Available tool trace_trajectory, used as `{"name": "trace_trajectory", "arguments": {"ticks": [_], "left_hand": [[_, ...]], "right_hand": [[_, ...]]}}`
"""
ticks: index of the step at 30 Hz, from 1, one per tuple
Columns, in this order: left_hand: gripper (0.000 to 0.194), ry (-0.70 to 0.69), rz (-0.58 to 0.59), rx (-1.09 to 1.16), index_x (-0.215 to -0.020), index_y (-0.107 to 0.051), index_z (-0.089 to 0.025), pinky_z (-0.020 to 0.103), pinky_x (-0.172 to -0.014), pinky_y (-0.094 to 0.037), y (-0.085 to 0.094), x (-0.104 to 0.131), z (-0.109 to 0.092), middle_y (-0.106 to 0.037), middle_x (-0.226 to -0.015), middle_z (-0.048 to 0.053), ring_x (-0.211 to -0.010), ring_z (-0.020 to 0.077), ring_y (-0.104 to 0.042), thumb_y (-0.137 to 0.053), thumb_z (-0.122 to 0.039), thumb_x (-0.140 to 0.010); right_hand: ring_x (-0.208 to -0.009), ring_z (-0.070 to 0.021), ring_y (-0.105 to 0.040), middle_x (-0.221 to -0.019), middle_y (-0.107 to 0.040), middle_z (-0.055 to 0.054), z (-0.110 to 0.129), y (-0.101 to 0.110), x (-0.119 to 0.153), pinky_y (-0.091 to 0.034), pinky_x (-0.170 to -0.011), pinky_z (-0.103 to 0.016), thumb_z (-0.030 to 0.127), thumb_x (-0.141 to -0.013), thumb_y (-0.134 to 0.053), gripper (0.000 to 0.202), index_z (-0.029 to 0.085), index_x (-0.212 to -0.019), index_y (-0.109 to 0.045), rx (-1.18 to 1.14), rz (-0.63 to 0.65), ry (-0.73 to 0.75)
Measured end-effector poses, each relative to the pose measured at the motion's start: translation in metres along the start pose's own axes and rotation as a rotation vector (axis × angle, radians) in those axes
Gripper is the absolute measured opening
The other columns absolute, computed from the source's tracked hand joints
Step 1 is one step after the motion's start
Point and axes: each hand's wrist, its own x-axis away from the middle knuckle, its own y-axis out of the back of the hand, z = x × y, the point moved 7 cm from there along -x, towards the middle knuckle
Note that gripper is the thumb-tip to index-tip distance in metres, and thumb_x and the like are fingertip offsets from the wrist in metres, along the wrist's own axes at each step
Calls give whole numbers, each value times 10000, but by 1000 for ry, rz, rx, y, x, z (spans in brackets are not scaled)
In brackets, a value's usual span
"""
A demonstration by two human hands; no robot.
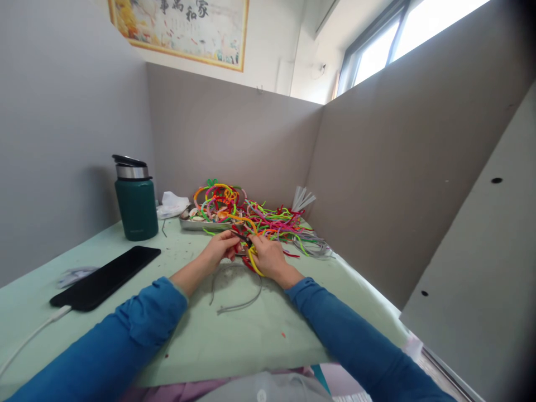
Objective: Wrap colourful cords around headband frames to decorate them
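1. Two grips: right grip (pixel 270 255) round dark tool (pixel 245 239); left grip (pixel 223 245) pinched (contents unclear).
2. Yellow stem (pixel 253 263) beside right grip.
3. Coloured loops (pixel 226 195) on tray (pixel 201 225) look formed; loose stems (pixel 281 218) seem unworked.

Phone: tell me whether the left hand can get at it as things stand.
Likely yes: nothing stands between the left hand and the phone on the table, though that hand is busy beside the right hand.

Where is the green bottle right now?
In the head view, the green bottle stands on the left of the table, just beyond the black phone and beside a crumpled white item.
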Motion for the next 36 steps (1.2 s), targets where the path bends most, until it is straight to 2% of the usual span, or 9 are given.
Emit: {"name": "trace_trajectory", "arguments": {"ticks": [9,15,20,29,36], "left_hand": [[197,-2,21,22,-721,-507,-153,212,-391,-403,0,-1,0,-574,-579,-22,-353,45,-402,-626,-306,-690],[199,4,-1,24,-729,-523,-151,216,-386,-401,0,0,-1,-575,-560,-22,-342,45,-395,-636,-305,-671],[199,6,22,5,-771,-544,-148,217,-378,-386,-1,-2,1,-577,-525,-19,-327,53,-394,-634,-288,-664],[175,9,46,-13,-768,-550,-150,212,-383,-375,-1,-3,4,-560,-485,-26,-335,63,-407,-617,-289,-684],[173,-19,45,-3,-682,-509,-157,206,-391,-370,0,-1,-1,-532,-470,-36,-335,50,-369,-611,-296,-698]], "right_hand": [[-850,-190,-588,-951,-637,-88,-1,-5,-1,-400,-698,-265,335,-876,-385,333,177,-1132,-527,-10,-8,12],[-898,-194,-568,-1029,-605,-107,0,-2,-1,-410,-722,-275,321,-864,-405,356,184,-1183,-483,9,22,-8],[-924,-214,-534,-1062,-553,-119,5,6,-2,-418,-752,-301,370,-852,-413,417,172,-1218,-446,10,-33,-16],[-917,-202,-552,-1025,-586,-114,3,0,0,-412,-766,-287,367,-862,-403,396,166,-1197,-471,-24,-3,6],[-783,-164,-596,-883,-651,-74,0,-5,0,-376,-661,-241,366,-892,-357,311,166,-1023,-556,-45,-31,21]]}}
